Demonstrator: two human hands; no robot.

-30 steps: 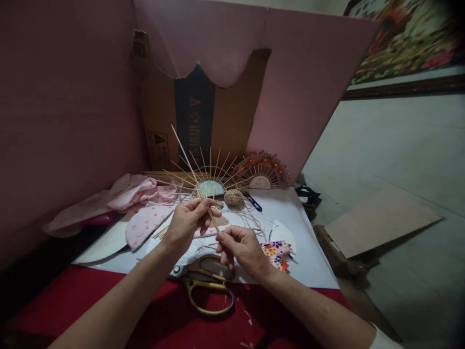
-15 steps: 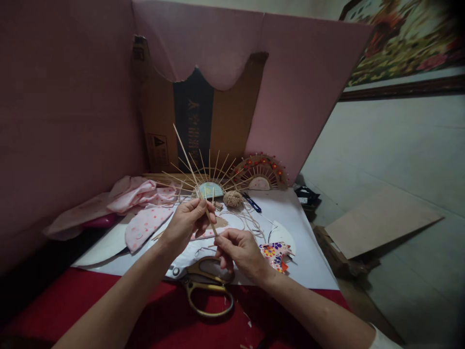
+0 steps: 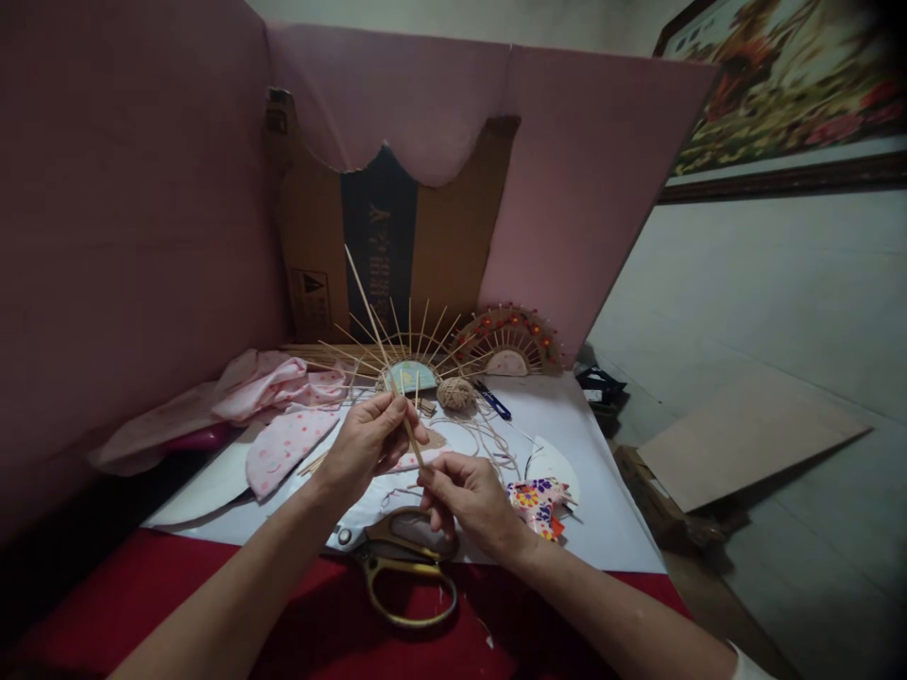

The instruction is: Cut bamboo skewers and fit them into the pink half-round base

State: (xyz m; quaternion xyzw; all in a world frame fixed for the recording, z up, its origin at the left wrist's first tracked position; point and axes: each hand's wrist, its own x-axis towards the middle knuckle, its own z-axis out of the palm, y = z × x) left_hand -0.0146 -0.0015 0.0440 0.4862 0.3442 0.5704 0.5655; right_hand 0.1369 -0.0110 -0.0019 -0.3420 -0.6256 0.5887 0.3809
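Left hand [image 3: 372, 439]: grip closed, thumb & fingertips pinched on 1 thin stick [image 3: 368, 307] partway up its length. Right hand [image 3: 471, 501]: grip also closed, thumb & forefinger clamped on the stick's bottom end, other fingers curled in. The two hands sit just beside each other, w/ the stick running between them. The stick is held off the bench, tilted, top end leaning up & left in front of the box [image 3: 316, 255]. 2 short stick tips show just above the left hand; can't tell if it holds them or if they belong to the fan behind.

Counts: 1 stick in hand. 2 fans standing at the back: a bare fan [image 3: 407, 368] w/ sticks spread out, and a red-dotted fan [image 3: 510, 342] to its right, the two touching or nearly so. 1 twine ball [image 3: 454, 393] in front of them, loose twine trailing toward the hands. 1 pen [image 3: 494, 400] just right of the ball. 1 pair of scissors [image 3: 407, 578] under the hands, handles toward the person, lying partly on the white sheet [image 3: 609, 510] & partly on the red cloth [image 3: 213, 604]. 1 floral scrap [image 3: 537, 501] right of the right hand. Pink fabric [image 3: 280, 392] heaped at left.
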